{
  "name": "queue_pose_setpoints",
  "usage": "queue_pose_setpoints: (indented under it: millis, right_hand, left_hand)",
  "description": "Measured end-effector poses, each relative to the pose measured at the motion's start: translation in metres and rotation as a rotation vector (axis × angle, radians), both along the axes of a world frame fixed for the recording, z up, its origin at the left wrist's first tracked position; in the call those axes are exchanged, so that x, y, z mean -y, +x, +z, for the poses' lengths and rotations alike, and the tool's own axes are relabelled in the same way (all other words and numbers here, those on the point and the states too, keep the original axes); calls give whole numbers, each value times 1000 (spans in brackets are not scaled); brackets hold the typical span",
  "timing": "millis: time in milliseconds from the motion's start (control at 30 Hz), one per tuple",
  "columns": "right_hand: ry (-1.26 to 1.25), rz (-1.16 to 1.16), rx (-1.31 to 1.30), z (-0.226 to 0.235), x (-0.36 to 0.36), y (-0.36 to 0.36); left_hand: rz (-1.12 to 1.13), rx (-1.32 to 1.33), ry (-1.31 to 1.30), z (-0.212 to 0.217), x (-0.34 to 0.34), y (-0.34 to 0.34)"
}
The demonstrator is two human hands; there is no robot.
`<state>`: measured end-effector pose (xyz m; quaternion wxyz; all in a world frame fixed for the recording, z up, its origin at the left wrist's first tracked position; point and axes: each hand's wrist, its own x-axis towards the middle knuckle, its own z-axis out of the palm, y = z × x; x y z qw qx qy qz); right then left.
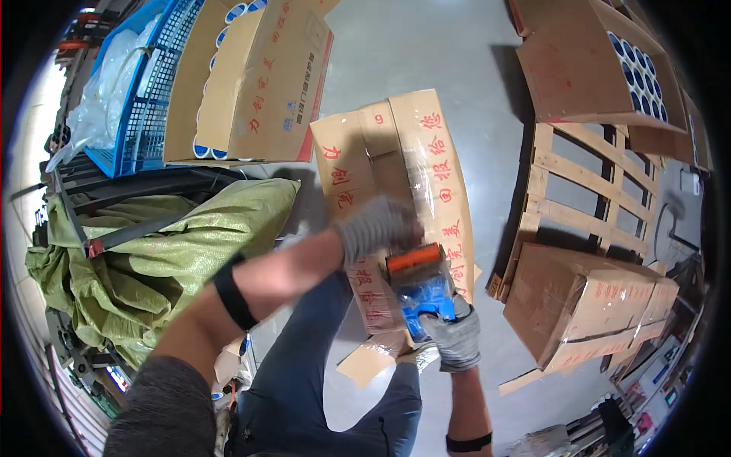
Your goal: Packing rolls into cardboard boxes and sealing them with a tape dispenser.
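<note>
A long brown carton (442, 167) with red printing lies in front of my legs, its top flaps folded together and clear tape over parts of it. In my gloved right hand (454, 337) is a blue tape dispenser (428, 293) with an orange front part, its head resting at or just above the carton's top near the flap seam. My left hand (379, 227), in a grey glove, is over the carton just beyond the dispenser. Motion smears its fingers, so their grip cannot be made out. A loose flap (373, 358) sticks out at the carton's near end.
At the far left stand an open carton (282, 84) of blue-and-white rolls and a blue plastic crate (156, 99). Green woven sacks (190, 236) lie left of me. To the right are a wooden pallet (567, 171), another carton of rolls (563, 76) and a taped carton (601, 305).
</note>
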<state>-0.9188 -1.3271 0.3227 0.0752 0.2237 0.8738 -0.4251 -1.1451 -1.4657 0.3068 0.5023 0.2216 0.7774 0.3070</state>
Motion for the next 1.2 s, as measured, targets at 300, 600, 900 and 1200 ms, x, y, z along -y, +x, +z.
queue_pose_setpoints:
  millis: [300,600,900,1200]
  right_hand:
    - [-155,-186,198,-43,60,-218]
    - [-423,-533,263,-152,56,-265]
    - [-33,-28,234,-151,36,-253]
    - [-255,-66,416,-119,-6,-33]
  left_hand:
    - [149,-767,-148,-169,26,-317]
    - [-48,-265,-183,-325,-10,-326]
    - [367,-34,287,-235,1,-264]
    - [-328,-1334,-179,-212,-26,-106]
